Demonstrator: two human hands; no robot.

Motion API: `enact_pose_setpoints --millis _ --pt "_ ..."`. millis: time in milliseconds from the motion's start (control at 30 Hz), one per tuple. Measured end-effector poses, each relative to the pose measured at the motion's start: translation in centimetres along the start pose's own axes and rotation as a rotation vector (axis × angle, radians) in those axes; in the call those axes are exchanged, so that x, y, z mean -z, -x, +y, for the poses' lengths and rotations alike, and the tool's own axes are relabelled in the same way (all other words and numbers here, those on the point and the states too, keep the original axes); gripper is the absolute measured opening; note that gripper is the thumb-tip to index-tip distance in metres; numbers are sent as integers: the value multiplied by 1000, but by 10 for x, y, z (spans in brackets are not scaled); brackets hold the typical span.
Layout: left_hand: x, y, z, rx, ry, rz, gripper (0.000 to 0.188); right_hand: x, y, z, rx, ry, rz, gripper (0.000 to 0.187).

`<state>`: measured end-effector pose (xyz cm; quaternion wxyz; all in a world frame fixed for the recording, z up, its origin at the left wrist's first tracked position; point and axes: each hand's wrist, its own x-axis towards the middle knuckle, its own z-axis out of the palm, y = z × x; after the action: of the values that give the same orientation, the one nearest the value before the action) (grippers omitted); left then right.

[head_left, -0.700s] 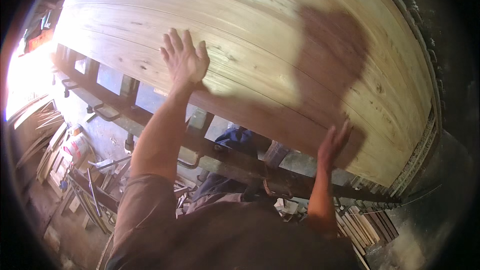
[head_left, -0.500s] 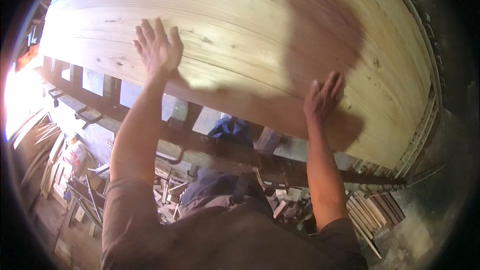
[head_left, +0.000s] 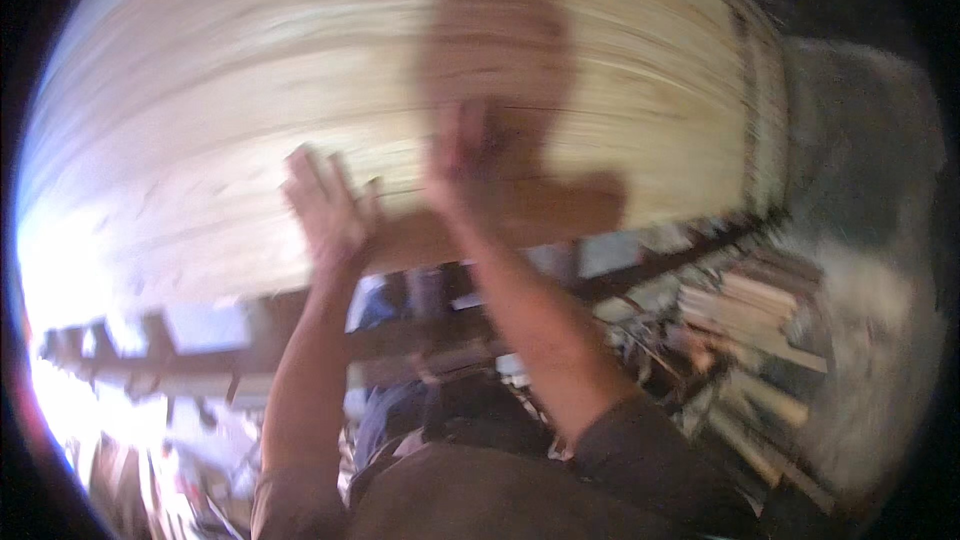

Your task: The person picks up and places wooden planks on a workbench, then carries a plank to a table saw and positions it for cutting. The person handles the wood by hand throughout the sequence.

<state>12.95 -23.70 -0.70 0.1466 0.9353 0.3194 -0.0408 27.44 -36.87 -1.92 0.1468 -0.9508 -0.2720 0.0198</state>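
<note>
A broad pale panel of joined wooden boards (head_left: 250,90) fills the upper part of the view, with dark seams and grain lines. My left hand (head_left: 330,210) lies open on it close to the near edge, fingers stretched out and apart. Farther in and to the right, my right hand (head_left: 460,160) is on the boards too, partly in shadow. Motion blurs its fingers, but they look extended and nothing shows in its grasp. A dark shadow of a head and arms falls across the panel around the right hand.
Beneath the panel's near edge runs a dark slatted frame (head_left: 660,278). Stacked wood strips (head_left: 745,305) and loose offcuts lie on the floor at lower right. Bright glare washes out the left side, where more scraps lie below.
The view has swung to the right and blurred. My right hand has moved left over the boards, nearer my left hand, which stays on the panel by the near edge.
</note>
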Motion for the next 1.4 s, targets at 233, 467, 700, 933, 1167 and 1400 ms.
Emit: enact_pose_setpoints --millis 233,467,700,933,1167,1400 --pt "-3 15 3 3 -151 167 67 12 17 -27 -30 -147 96 76" --pt "-19 16 5 -18 -271 244 64 47 20 -2 61 -150 12 76" --pt "-45 0 -32 -157 -358 454 62 81 62 138 254 -396 110 57" --pt "-51 1 -44 -219 -377 468 58 102 72 363 -87 -32 75 69" --pt "-29 8 -19 -199 -378 423 54 136 77 388 -32 63 114 74" --pt "-40 5 10 315 -346 324 63 148 71 380 9 66 141 74"
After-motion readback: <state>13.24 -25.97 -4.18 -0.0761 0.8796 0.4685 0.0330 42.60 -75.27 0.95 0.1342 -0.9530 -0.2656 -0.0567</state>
